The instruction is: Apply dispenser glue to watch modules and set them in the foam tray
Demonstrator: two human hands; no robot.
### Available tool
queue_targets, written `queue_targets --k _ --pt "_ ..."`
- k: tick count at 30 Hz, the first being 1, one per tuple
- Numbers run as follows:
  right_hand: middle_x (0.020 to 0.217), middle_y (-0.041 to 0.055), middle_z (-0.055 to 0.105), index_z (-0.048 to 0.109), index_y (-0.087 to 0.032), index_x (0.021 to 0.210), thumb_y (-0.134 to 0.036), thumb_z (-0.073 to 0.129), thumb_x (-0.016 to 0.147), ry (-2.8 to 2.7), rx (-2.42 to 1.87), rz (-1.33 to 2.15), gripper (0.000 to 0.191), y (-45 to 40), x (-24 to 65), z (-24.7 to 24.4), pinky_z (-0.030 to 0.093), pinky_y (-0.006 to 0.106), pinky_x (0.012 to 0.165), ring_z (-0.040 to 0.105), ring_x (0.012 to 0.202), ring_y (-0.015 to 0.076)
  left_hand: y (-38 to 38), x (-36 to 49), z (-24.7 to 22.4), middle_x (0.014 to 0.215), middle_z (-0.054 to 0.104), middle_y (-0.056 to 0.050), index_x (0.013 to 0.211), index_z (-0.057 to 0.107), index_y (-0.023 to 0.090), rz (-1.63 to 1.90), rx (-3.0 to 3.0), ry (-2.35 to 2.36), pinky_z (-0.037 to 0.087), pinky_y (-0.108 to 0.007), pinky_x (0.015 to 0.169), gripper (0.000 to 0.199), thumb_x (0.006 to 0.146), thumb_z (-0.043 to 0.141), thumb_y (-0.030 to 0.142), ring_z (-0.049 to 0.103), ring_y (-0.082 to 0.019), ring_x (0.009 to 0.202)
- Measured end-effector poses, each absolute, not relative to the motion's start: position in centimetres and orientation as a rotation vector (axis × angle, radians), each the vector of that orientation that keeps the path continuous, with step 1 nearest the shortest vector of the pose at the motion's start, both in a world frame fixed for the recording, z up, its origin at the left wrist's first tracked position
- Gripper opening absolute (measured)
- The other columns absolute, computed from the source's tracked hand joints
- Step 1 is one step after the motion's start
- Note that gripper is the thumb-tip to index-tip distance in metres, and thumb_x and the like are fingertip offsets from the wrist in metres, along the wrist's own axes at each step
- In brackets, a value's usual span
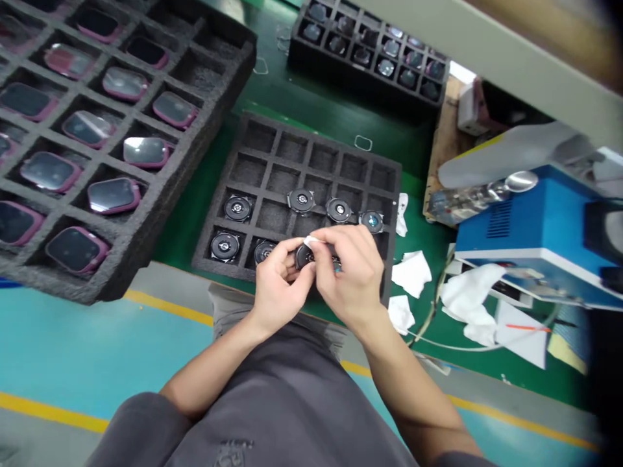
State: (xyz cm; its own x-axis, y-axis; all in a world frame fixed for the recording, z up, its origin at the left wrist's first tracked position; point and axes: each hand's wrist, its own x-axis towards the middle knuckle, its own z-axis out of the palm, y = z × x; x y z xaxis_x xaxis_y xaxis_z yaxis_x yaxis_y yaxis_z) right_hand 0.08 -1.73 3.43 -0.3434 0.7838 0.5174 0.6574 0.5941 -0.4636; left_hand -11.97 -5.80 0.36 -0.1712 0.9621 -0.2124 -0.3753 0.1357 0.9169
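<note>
My left hand (279, 283) is closed around the edge of a round black watch case (304, 255), held low over the near side of a dark foam tray (396, 185). A small white wipe (310, 240) is pinched in my right hand (351, 275) and touches the watch case at its upper edge. My fingers hide much of the case. Other round watch cases (238, 207) lie in pockets of the tray, several with their backs up. One at the right (372, 221) shows a bluish face.
At left, a larger foam tray (165, 188) holds pink-rimmed rectangular watch pieces (78, 250). Another foam tray (365, 84) with round pieces stands at the back. Crumpled white wipes (412, 273) lie at right, beside a blue machine (516, 220) with a metal nozzle (467, 198). A beam crosses overhead.
</note>
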Motion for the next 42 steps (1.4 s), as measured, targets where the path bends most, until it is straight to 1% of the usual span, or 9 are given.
queue_targets --k 5,9,12,16,21,26,29,36,42 --pt "0.089 0.0071 0.071 0.065 -0.021 0.095 -0.014 0.056 0.098 -2.092 -1.205 0.245 0.012 -1.7 0.1 3.7 0.049 0.038 0.077 0.061 0.082 0.0213 -5.7 -11.9 0.2 0.104 0.078 -0.009 0.116 0.062 0.017 1.348 0.682 1.156 0.062 -0.028 0.081 0.037 0.084 0.076 0.028 0.076 -0.02 0.092" --pt "0.091 0.0072 0.073 0.065 -0.021 0.095 -0.015 0.057 0.098 -2.083 -1.158 0.233 0.011 -1.6 -0.1 3.6 0.051 0.038 0.08 0.063 0.085 0.0214 -5.6 -11.8 0.4 0.103 0.079 -0.009 0.115 0.063 0.016 1.387 0.722 1.166 0.063 -0.026 0.079 0.038 0.081 0.079 0.026 0.077 -0.02 0.092" --pt "0.09 0.007 0.073 0.066 -0.02 0.096 -0.015 0.057 0.099 -2.132 -1.173 0.242 0.011 -1.8 0.6 3.6 0.05 0.037 0.078 0.062 0.083 0.0205 -5.5 -11.9 0.7 0.101 0.079 -0.009 0.114 0.063 0.015 1.435 0.625 1.171 0.064 -0.027 0.078 0.042 0.079 0.082 0.029 0.078 -0.02 0.089" --pt "0.088 0.0064 0.073 0.067 -0.019 0.096 -0.014 0.062 0.096 -2.094 -1.256 0.23 0.007 -2.7 2.4 3.9 0.05 0.035 0.075 0.062 0.08 0.0194 -5.3 -12.4 0.9 0.099 0.079 -0.009 0.115 0.063 0.015 1.402 0.538 1.116 0.066 -0.028 0.071 0.048 0.077 0.085 0.033 0.079 -0.022 0.081" --pt "0.088 0.0043 0.073 0.067 -0.021 0.097 -0.015 0.065 0.095 -2.011 -1.239 0.245 0.007 -2.8 2.5 4.5 0.051 0.034 0.074 0.062 0.08 0.0184 -5.2 -12.5 0.8 0.101 0.08 -0.01 0.116 0.063 0.015 1.404 0.529 1.107 0.066 -0.029 0.07 0.049 0.077 0.085 0.034 0.079 -0.023 0.08" --pt "0.089 0.0065 0.073 0.066 -0.019 0.095 -0.013 0.059 0.097 -2.03 -1.162 0.256 0.009 -1.7 0.0 4.1 0.051 0.036 0.078 0.063 0.083 0.0201 -5.3 -11.9 0.7 0.098 0.08 -0.009 0.112 0.065 0.015 1.433 0.703 1.176 0.065 -0.026 0.076 0.041 0.079 0.083 0.029 0.079 -0.021 0.088" --pt "0.091 0.0074 0.073 0.066 -0.018 0.095 -0.015 0.056 0.099 -2.072 -1.165 0.244 0.011 -1.3 0.0 3.6 0.051 0.037 0.079 0.062 0.084 0.0208 -5.3 -11.7 0.6 0.099 0.08 -0.009 0.113 0.065 0.014 1.475 0.717 1.204 0.065 -0.027 0.078 0.041 0.079 0.082 0.029 0.079 -0.021 0.088" --pt "0.087 0.0046 0.072 0.067 -0.02 0.096 -0.017 0.061 0.097 -2.055 -1.325 0.253 0.007 -2.5 3.1 4.1 0.05 0.035 0.073 0.06 0.078 0.0193 -5.2 -12.2 1.1 0.098 0.08 -0.01 0.114 0.063 0.014 1.422 0.573 1.147 0.066 -0.028 0.068 0.047 0.077 0.085 0.032 0.08 -0.023 0.081" --pt "0.089 0.0056 0.073 0.066 -0.021 0.094 -0.016 0.057 0.098 -2.065 -1.19 0.271 0.011 -1.5 0.3 4.3 0.05 0.036 0.079 0.062 0.083 0.0197 -5.1 -11.7 0.8 0.098 0.08 -0.009 0.113 0.066 0.014 1.436 0.699 1.202 0.066 -0.027 0.076 0.042 0.077 0.083 0.029 0.079 -0.021 0.088"
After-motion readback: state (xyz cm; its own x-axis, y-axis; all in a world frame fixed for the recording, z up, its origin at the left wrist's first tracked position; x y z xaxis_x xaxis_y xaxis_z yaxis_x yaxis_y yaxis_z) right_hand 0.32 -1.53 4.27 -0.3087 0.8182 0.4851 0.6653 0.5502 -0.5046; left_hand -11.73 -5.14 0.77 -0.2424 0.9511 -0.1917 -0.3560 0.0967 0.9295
